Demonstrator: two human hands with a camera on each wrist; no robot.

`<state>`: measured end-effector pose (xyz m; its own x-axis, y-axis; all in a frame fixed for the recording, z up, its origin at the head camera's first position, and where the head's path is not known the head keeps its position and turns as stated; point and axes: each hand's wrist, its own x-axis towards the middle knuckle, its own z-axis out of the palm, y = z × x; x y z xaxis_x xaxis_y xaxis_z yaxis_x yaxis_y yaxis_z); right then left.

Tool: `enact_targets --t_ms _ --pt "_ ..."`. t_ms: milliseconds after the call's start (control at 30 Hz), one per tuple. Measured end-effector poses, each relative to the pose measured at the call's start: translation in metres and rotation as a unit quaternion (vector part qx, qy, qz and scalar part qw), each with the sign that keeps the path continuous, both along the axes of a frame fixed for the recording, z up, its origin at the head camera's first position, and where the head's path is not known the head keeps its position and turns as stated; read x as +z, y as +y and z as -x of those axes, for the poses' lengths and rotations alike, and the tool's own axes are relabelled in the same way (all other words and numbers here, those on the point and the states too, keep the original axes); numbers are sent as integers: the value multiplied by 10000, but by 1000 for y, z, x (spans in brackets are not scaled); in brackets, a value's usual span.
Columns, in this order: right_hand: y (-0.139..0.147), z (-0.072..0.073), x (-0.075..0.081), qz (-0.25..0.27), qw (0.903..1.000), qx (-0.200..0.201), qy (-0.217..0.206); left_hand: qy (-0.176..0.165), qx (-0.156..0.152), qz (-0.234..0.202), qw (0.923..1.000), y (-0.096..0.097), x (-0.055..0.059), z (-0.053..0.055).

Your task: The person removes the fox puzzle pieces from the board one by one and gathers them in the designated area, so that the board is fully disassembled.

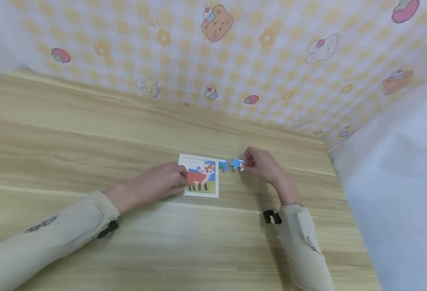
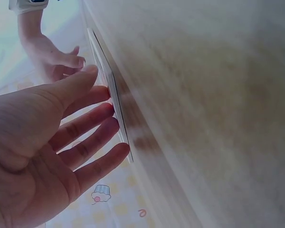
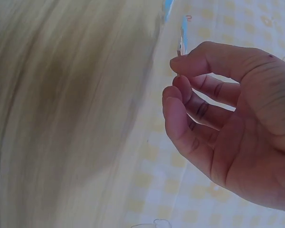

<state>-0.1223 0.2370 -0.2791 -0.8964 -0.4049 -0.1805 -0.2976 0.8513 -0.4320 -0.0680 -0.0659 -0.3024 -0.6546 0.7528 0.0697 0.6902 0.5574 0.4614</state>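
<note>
A white-framed jigsaw puzzle (image 1: 216, 182) with a red fox-like animal lies flat on the table in the head view. My left hand (image 1: 159, 182) is at its left side, covering part of the picture. The left wrist view shows the left hand's fairly straight fingertips resting on the puzzle board (image 2: 115, 92). To the right of the board, my right hand (image 1: 266, 165) pinches a blue puzzle piece (image 1: 237, 164) between thumb and fingers. In the right wrist view this piece (image 3: 183, 40) appears edge-on. Another blue and green puzzle piece (image 1: 223, 165) lies against the frame's upper right side.
The wooden table (image 1: 144, 250) stretches around both arms. Behind it rises a yellow-checked backdrop (image 1: 184, 52) with cartoon prints. A plain white surface (image 1: 399, 161) borders the table on the right.
</note>
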Motion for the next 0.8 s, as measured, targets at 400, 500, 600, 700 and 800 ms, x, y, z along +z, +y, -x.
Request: enact_targets --t_ms 400,500,600,700,800 --pt "6 1 -5 34 10000 33 -13 209 -37 -103 9997 0 -2 -2" --pt "4 3 -6 16 10000 57 10 202 -94 -125 9997 -2 -3 0" --pt "4 4 -8 20 10000 40 -5 245 -153 -165 9994 -3 -5 1" --pt "5 5 -8 32 10000 -2 -68 226 -168 -205 9994 -2 -6 1" --pt "6 7 -7 105 9998 -6 -140 96 -74 -233 9997 -2 -3 0"
